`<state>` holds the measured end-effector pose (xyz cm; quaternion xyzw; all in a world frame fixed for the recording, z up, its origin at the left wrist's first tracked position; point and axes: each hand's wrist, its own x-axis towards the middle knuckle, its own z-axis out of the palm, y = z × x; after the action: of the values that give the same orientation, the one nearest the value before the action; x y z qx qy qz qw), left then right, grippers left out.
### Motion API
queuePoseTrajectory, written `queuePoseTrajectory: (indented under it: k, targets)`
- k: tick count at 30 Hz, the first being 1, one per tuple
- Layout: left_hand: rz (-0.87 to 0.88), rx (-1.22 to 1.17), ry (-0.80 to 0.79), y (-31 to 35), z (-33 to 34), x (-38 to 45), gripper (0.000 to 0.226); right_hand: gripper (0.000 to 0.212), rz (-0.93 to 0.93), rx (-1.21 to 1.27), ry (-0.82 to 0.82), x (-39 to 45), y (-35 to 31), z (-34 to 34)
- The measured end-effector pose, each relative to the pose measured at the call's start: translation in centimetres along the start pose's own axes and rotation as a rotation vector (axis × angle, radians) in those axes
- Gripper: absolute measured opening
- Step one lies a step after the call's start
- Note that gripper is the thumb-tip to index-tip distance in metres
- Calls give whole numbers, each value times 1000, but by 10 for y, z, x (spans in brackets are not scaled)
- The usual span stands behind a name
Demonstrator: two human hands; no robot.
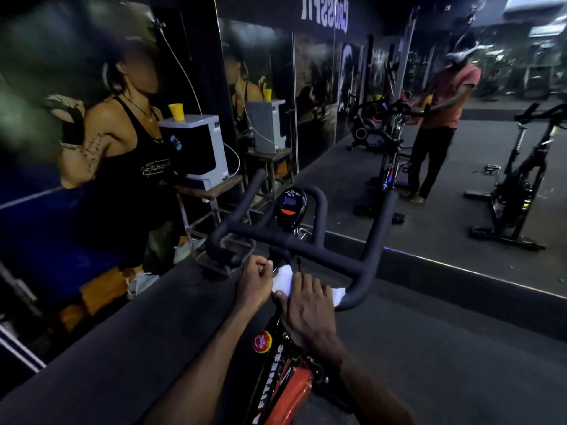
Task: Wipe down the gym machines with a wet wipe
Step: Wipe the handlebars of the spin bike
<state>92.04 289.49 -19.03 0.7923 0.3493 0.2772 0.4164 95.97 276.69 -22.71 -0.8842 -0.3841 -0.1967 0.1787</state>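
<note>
A white wipe (pixel 287 280) is pressed onto the exercise bike's handlebar (pixel 306 243) by the right hand (pixel 306 305), its fingers laid flat. The left hand (pixel 254 280) is curled, pinching the wipe's edge.

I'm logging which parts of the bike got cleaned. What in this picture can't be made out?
- Head view: the wet wipe is mostly hidden under the right hand; its full spread is unclear.
- The handlebar section under both hands is covered, so its cleanliness can't be judged.
- What the left hand fingers hold is hidden by the curl.
- The console screen is too small to read.
- The bike frame is cut off by the bottom edge.
</note>
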Motion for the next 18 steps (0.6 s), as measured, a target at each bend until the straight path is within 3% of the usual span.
queuePoseTrajectory:
  k: [5,9,15,18]
  targets:
    - [-7,20,-29,-12,-5,16,13,45,42,-28,-140,36,-18,5]
    - [-17,-24,-64,-16,-9,24,15,43,-20,-61,-23,12,-7,4]
    - [-46,-43,-149,-20,-11,34,22,59,182,-77,-59,29,-13,4]
    - [26,-27,-206,-6,-1,34,19,46,79,-76,-43,25,-19,4]
